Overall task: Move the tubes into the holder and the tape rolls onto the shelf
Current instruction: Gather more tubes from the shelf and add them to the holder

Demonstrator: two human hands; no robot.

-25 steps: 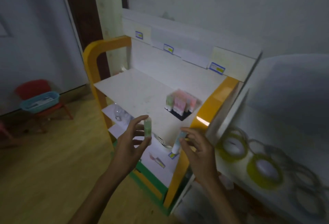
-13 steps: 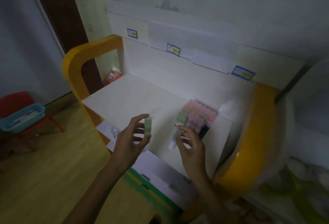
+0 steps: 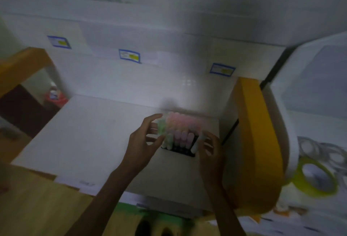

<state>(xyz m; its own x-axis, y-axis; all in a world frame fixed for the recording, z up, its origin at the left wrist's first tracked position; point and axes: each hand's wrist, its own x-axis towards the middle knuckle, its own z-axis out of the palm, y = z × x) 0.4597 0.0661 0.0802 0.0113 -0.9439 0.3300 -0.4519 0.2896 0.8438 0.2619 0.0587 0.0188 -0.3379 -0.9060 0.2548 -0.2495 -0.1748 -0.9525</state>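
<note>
A black tube holder [image 3: 183, 151] stands on the white shelf [image 3: 93, 132], filled with several pink and green tubes [image 3: 181, 130]. My left hand [image 3: 142, 145] holds a green tube [image 3: 161, 128] between thumb and fingers at the holder's left side. My right hand [image 3: 211, 151] pinches a pale white tube [image 3: 197, 143], tilted over the holder's right front corner. A yellow tape roll [image 3: 315, 177] and several clear tape rolls [image 3: 319, 149] lie on the white surface to the right. The picture is blurred.
The shelf unit has orange side frames [image 3: 257, 142] and a white back panel with blue-edged labels [image 3: 129, 56]. A red object [image 3: 55, 97] sits behind the shelf's left rear. Wooden floor [image 3: 37, 207] lies at lower left.
The view has swung closer to the shelf. Both hands have moved forward with their tubes and now sit at the holder, left at its left side, right at its front right corner.
</note>
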